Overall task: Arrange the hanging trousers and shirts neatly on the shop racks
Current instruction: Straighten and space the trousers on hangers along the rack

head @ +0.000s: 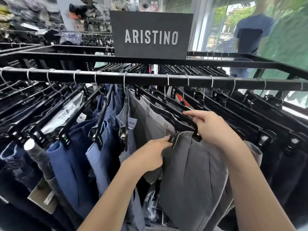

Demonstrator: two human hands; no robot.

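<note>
**Grey trousers (191, 172) gripped at mid-rail (150, 79)**

Clasping the hanger (197, 137) with right hand (211, 129), fingers curled over it. Pinching a waistband clip (171, 140) with left hand (150, 155). Hemmed in by blue trousers (66, 164) toward the rail's left end, dark trousers (283, 155) toward its right

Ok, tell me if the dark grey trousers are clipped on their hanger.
Clipped on: clips bite both waistband corners of the dark grey trousers; left hand pinches one, right hand grips the hanger.
</note>
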